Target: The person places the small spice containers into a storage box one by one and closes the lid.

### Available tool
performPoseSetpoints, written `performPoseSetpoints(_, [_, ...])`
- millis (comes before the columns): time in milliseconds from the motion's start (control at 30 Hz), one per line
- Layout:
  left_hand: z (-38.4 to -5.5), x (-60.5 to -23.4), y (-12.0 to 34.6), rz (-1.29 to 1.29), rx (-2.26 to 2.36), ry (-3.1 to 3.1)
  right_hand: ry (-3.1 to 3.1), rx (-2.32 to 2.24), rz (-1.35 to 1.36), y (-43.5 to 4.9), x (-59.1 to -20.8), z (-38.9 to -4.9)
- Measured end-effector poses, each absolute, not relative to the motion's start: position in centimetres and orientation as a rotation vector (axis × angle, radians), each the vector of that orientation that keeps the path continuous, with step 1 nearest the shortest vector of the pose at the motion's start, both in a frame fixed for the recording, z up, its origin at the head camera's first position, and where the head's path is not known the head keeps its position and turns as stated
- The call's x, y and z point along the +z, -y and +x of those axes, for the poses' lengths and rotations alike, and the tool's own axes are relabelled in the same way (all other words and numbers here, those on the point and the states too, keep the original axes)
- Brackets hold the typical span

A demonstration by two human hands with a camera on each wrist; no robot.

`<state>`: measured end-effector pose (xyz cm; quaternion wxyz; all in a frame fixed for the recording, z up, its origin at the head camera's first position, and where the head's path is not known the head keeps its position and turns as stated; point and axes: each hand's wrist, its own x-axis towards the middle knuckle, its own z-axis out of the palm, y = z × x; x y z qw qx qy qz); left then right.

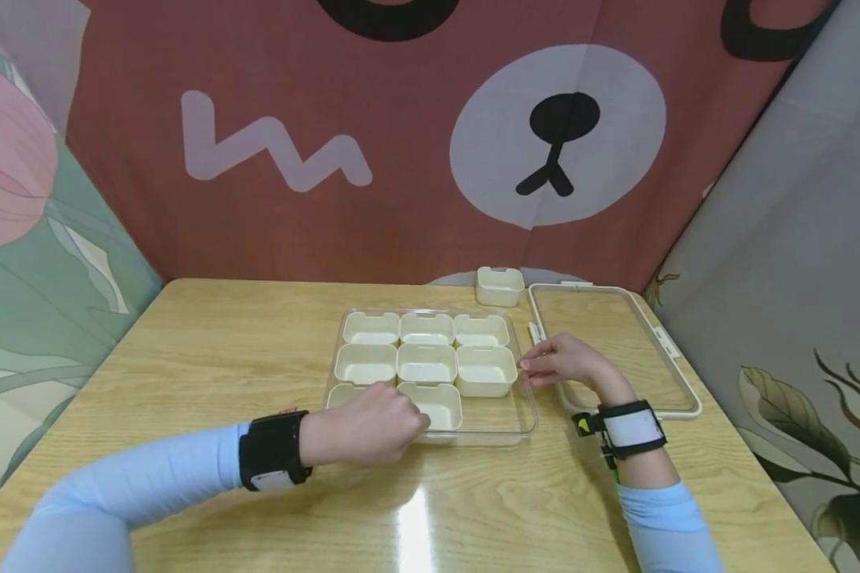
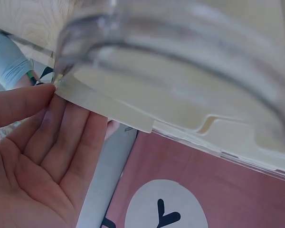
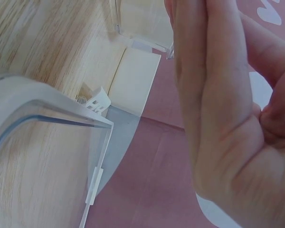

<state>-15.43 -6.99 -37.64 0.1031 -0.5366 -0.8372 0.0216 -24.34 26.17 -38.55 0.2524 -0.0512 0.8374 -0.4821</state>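
Bear-print curtain (image 1: 401, 231) closes the far side; a wooden table (image 1: 258, 342) stands below it. On the table, centre, lies a transparent tray (image 1: 483, 438) carrying eight cream cups: three in the far row, three in the middle row, two in the near row at left and middle. Tray floor shows at near right.

Left hand (image 1: 365, 426): thumb and fingers brought together, pinching the near-row middle cup (image 1: 440, 407) at its edge. The hand partly covers the near-row left cup (image 1: 340, 394).

Right hand (image 1: 573, 362): fingers nearly straight and close together, tips at the tray's right wall. Whether they grip the wall cannot be told.

A spare cup (image 1: 500, 290) stands beyond the tray at far right. Just beside it, a white-rimmed lid (image 1: 677, 414) lies flat right of the tray.
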Motion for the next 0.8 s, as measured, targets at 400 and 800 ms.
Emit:
performPoseSetpoints(400, [-15.55, -38.09, 6.93, -1.582, 0.024, 2.508, -2.293, -1.301, -0.139, -26.13, -38.46, -24.26])
performPoseSetpoints(800, [-15.39, -38.17, 6.94, -1.579, 0.036, 2.534, -2.294, -1.297, -0.15, -26.17, -38.61, -24.37])
